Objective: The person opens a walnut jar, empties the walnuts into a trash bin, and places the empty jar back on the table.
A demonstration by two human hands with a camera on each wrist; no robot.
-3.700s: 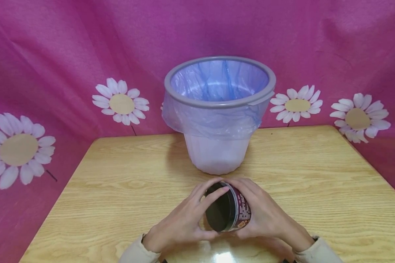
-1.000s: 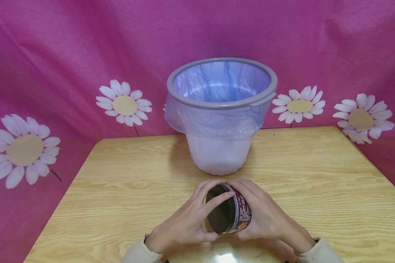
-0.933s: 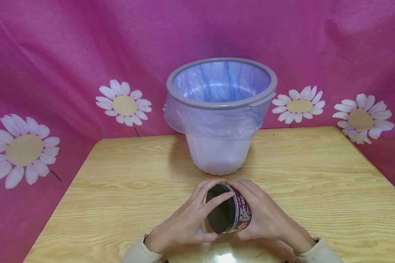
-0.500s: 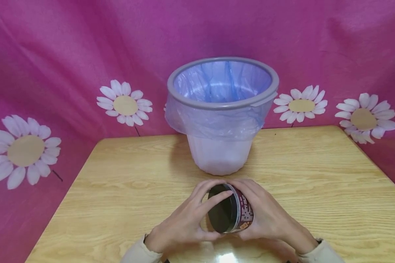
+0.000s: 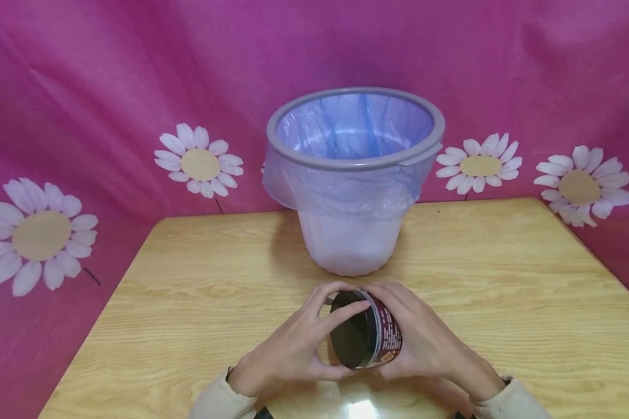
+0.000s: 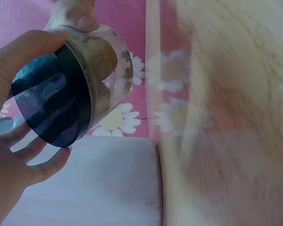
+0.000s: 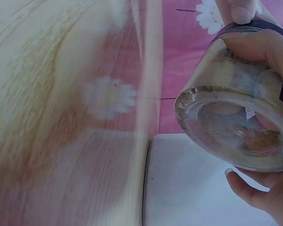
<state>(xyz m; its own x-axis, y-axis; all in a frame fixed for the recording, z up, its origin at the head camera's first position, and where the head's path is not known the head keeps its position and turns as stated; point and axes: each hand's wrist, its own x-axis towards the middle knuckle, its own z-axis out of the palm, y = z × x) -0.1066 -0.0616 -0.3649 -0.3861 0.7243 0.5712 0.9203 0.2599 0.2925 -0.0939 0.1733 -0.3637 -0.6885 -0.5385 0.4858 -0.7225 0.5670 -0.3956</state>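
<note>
Held in both hands near the table's front is a clear jar (image 5: 389,334) with a maroon printed label, tilted on its side. Its wide black lid (image 5: 352,338) faces left. The left hand (image 5: 300,343) grips the lid's rim, thumb and fingers spread around it. On the other side the right hand (image 5: 424,334) wraps round the jar's body. In the left wrist view the lid (image 6: 52,101) looks dark and shiny. The right wrist view shows the jar's transparent base (image 7: 212,101), with brownish smears or residue on the wall. The label's text is too small to read.
Just beyond the hands stands a white bin (image 5: 351,241) with a grey rim (image 5: 356,164) and a blue plastic liner (image 5: 346,189) folded over it. The wooden table (image 5: 188,291) reflects light. A magenta cloth with daisies (image 5: 199,164) hangs behind and at both sides.
Both hands keep the same grip on the jar and lid. The head view has shifted slightly; the jar's tilt looks nearly unchanged, and the lid is still on it.
</note>
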